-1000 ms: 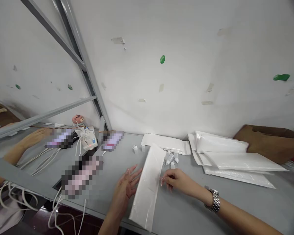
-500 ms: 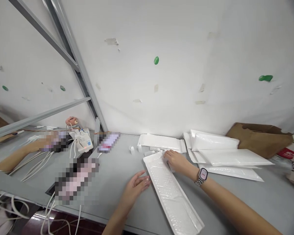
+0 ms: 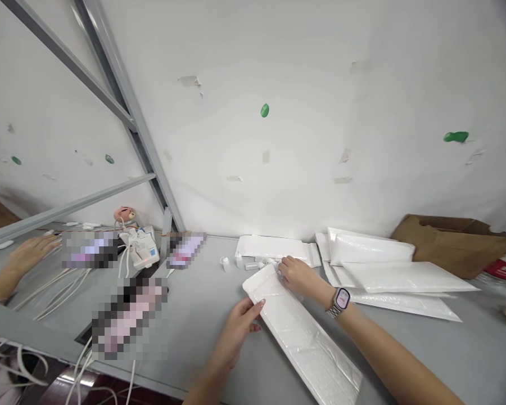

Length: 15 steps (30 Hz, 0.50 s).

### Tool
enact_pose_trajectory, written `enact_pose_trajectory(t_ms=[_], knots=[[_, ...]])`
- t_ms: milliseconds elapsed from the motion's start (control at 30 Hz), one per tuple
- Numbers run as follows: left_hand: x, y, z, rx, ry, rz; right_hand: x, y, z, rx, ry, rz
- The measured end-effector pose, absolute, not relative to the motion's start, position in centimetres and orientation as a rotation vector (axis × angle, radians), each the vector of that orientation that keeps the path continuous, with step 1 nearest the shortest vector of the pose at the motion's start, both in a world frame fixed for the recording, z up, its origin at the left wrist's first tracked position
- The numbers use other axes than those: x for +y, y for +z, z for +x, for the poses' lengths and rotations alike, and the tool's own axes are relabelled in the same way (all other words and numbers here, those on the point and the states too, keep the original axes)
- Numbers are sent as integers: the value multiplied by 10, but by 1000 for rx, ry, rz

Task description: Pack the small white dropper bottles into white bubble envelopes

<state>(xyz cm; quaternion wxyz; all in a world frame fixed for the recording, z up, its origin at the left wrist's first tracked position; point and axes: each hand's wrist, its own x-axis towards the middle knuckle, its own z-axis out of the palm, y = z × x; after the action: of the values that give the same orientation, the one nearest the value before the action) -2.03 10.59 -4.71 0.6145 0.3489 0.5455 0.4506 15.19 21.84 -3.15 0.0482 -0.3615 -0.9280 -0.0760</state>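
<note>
A long white bubble mailer (image 3: 307, 337) lies slanted across the grey table in front of me. My left hand (image 3: 241, 323) pinches its left edge near the far end, thumb on top and the other fingers curled below. At the far right corner, the bent fingers of my right hand (image 3: 297, 274) close on the mailer's edge; their tips are partly hidden. Small clear tubes (image 3: 254, 265) lie just beyond that end. Two small white bottles (image 3: 225, 264) stand to their left. Behind them, another white mailer (image 3: 270, 246) rests flat against the wall.
Several white bubble mailers (image 3: 413, 277) are piled on the right, before an open brown cardboard box (image 3: 451, 242). On the left are blurred phones (image 3: 130, 318), a white power strip (image 3: 141, 247) and cables. Beyond a grey metal frame (image 3: 126, 107), another person's hand (image 3: 34, 250) rests on the table.
My left hand has closed on the mailer's left edge. The mailer has turned slightly, its near end shifting right. The other person's hand has moved left, away from the phone.
</note>
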Motion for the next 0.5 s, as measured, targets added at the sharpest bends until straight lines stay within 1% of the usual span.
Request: enact_pose_trajectory(t_ms=[133,267,333,400,500], knots=[[108,-48,-16,1231,1105,820,211,-25,149,-2793,-231,-1041],[110,-45,-28,1264,1179,680,210,-4,160,-2611,-301,-1198],[111,-42,-37,1306,1235,651,207,9,167,-2422,-242,-1243],[111,-39,-44,1333,1250,664,199,20,168,-2231,28,-1212],[109,-32,-45,1334,1190,723,185,27,160,-2067,644,-1075]])
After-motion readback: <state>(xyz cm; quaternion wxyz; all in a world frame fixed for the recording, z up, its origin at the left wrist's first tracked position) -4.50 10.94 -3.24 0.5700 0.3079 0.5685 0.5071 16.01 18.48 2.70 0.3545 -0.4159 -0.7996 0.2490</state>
